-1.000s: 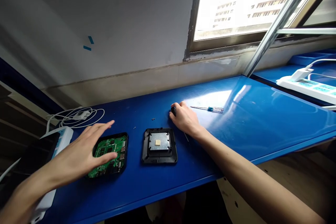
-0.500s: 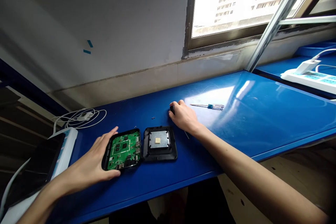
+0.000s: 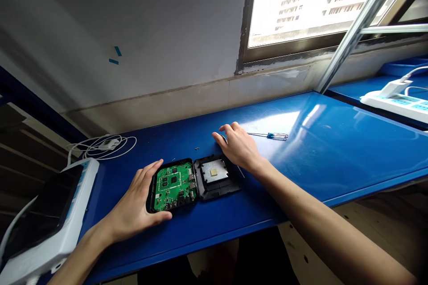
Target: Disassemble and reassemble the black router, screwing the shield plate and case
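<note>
A black plastic case lies opened flat on the blue table. Its left half holds a green circuit board [image 3: 174,187]; a metal plate with a small pale square pad sits in the right half, the lid [image 3: 214,189]. My left hand [image 3: 142,200] grips the left half by its outer edge, fingers behind and thumb in front. Just beyond the lid, my right hand [image 3: 239,144] hovers with fingers apart over a dark-handled tool [image 3: 225,139]. Most of that tool is hidden under the hand; a thin shaft shows below it. A few tiny screws [image 3: 197,148] lie behind the case.
A screwdriver with a clear blue handle [image 3: 276,136] lies right of my right hand. A coiled white cable [image 3: 110,144] is at the back left, beside a white power strip [image 3: 80,205] with a dark flat device. Another power strip [image 3: 397,103] stands at far right.
The case has slid right with my left hand, its lid now partly behind my right hand. My right fingers have loosened from the dark handle and spread.
</note>
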The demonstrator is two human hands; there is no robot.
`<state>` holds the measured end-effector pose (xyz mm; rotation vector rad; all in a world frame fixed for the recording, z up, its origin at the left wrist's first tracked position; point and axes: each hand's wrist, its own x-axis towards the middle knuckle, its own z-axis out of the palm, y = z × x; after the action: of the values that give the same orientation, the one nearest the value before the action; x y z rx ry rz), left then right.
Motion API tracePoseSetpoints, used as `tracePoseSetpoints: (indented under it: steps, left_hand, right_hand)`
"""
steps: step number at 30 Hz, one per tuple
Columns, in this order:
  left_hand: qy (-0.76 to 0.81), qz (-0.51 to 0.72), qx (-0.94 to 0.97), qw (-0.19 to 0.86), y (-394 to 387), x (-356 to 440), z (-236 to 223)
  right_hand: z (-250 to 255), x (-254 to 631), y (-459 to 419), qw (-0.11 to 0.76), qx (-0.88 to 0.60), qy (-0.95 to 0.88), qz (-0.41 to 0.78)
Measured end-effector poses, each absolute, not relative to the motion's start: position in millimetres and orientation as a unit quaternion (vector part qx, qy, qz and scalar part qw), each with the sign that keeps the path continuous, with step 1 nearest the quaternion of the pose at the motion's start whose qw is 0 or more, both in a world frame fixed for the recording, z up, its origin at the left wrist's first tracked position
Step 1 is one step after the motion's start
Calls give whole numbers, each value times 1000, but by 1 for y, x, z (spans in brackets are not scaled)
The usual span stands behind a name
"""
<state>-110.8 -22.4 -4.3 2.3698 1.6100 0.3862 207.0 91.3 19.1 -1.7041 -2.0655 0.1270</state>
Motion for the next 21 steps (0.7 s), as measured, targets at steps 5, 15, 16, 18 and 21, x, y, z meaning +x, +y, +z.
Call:
tracePoseSetpoints:
  steps: [5,15,16,18,21]
  left_hand:
    - [547,143,813,140,-21,-108,0]
    - [566,134,793,179,-21,-103,11]
    - [569,136,791,180,-21,-103,10]
    - [571,139,788,183,-20,-104,7]
    - [569,143,788,184,-19,-105,4]
  right_hand:
    - [30,198,70,289,-392,-870,74]
    - [35,187,51,140,-254,-944,161]
    - [35,187,50,137,-251,-944,162]
    - [34,187,48,137,-244,-946,163]
    - [33,185,47,146,-240,-946,161]
